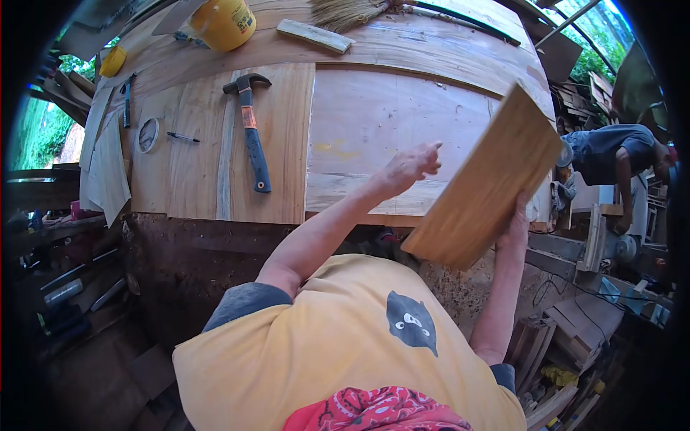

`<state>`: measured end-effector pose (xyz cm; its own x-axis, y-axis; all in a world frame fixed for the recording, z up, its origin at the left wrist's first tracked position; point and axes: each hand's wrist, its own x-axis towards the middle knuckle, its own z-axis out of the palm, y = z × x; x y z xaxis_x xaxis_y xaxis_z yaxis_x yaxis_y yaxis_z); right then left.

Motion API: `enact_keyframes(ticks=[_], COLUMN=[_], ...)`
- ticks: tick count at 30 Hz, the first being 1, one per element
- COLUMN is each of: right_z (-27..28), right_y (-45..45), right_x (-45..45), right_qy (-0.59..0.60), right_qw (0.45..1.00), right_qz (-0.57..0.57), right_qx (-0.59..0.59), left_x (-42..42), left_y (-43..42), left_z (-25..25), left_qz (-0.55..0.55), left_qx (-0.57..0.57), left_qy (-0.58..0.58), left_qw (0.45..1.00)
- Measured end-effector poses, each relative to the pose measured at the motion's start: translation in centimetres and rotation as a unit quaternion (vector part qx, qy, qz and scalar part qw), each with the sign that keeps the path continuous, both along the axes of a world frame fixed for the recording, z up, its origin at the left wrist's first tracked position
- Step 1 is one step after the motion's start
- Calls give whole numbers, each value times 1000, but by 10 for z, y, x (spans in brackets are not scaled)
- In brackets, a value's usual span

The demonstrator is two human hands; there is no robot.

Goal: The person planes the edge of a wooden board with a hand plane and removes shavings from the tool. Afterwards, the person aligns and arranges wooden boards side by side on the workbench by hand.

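My right hand (513,228) grips a flat rectangular wooden board (492,179) by its right edge. The board is tilted and raised above the front right of the workbench. Over the pale panel beside it is my left hand (413,169), fingers half bent and slightly apart, with nothing visible in them. That hand is apart from the board. Left of it a claw hammer (251,136) with a dark and orange handle lies on joined wooden planks (284,172). The pale panel (352,115) lies flat under my left hand.
A pen (183,137), a tape roll (147,135) and a smaller hammer (127,100) lie at left. A yellow bucket (221,25), a wood offcut (315,36) and a straw broom (348,13) are at the back. Another person (618,154) bends over at right, near stacked wood.
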<state>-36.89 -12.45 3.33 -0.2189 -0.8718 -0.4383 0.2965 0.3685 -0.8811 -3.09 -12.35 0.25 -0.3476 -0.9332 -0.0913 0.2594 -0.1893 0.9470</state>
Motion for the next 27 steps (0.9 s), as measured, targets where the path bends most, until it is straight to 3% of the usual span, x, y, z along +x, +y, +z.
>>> enact_keyframes(ticks=[2, 3, 6, 8, 11, 13, 15, 18, 21, 24, 27], right_z=[-8, -38, -28, -50, -46, -46, -30, -34, -53, -74, -86], right_y=[-17, -31, -33, -38, -31, -34, -31, -30, -30, -30, -30], right_x=[47, 59, 141, 169, 216, 229, 230, 219, 218, 229, 254], right_qy=[9, 38, 68, 98, 118, 319, 538, 682, 677, 658, 692], right_qw=[999, 997, 990, 981, 973, 908, 760, 617, 649, 677, 651], right_qz=[43, 53, 124, 165, 194, 272, 362, 354, 321, 301, 264], right_qx=[18, -29, 16, 37, 52, -4, -44, -171, -134, -136, -165], left_x=[10, 12, 31, 54, 76, 76, 68, 50, 54, 62, 80], left_y=[42, 61, 89, 98, 113, 123, 136, 156, 156, 153, 156], left_z=[-12, -16, -13, -2, -12, -14, -18, -25, -42, -28, -19], left_qz=[47, 85, 252, 302, 322, 270, 203, 55, 40, 3, -62], left_qx=[-33, -40, -16, 25, -130, -173, -192, -181, -224, -209, -245], left_qy=[-68, -102, -234, -351, -557, -583, -589, -574, -606, -608, -595], left_qw=[996, 990, 939, 886, 754, 747, 759, 797, 762, 766, 763])
